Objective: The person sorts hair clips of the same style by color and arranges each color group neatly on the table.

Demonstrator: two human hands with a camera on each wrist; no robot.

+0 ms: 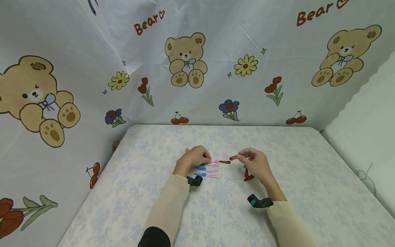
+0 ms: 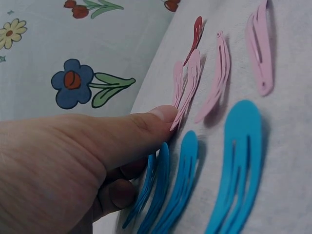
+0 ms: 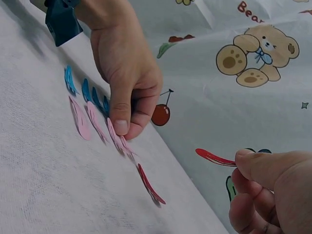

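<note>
My left hand (image 1: 193, 157) is at the far end of a column of pink snap hair clips, its thumb and finger pinching the end of a pink hair clip (image 2: 187, 90). Several blue hair clips (image 1: 200, 174) form a column to the left, partly under that hand. Between finger and thumb, my right hand (image 1: 255, 164) holds a red hair clip (image 3: 214, 158), raised over the table. Another red hair clip (image 3: 150, 185) lies beside the far pink ones, in line with them. Nearer pink clips (image 1: 213, 176) lie flat in the column.
More red hair clips (image 1: 248, 178) lie in a small group below the right hand, partly hidden by it. The pale patterned table (image 1: 228, 219) ends at a hanging cloth (image 1: 213, 103) printed with bears and flowers. A white surface (image 1: 364, 130) rises on the right.
</note>
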